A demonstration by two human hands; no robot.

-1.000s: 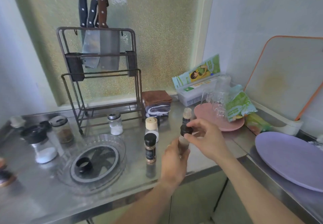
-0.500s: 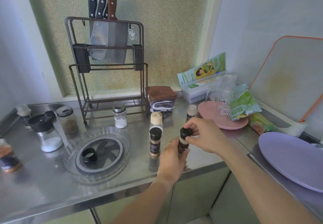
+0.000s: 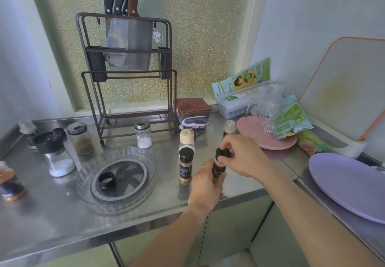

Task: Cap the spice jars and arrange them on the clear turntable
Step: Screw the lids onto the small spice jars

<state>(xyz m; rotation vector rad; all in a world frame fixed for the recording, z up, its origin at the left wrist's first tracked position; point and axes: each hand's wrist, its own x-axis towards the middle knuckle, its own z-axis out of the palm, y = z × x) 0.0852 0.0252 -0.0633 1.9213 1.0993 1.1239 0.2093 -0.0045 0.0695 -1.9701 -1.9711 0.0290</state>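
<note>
- Left hand (image 3: 205, 185) is wrapped around a small dark spice jar (image 3: 218, 170), holding it upright just above the front edge of the steel counter (image 3: 52, 214).
- Right hand (image 3: 242, 155) has its fingertips pinched around the black cap (image 3: 223, 153), which sits on the jar's mouth – can't tell if it's fully seated.
- Clear turntable (image 3: 145, 185) is off to the left on the counter, with only a loose black ring cap (image 3: 107, 181) lying in it.
- Between the turntable and the hands stands a black-capped jar of tan spice (image 3: 185, 165), and right behind that a beige-capped jar (image 3: 187, 136).
- An uncapped jar (image 3: 229, 126) stands behind the right hand, next to the pink plate (image 3: 277, 144).
</note>
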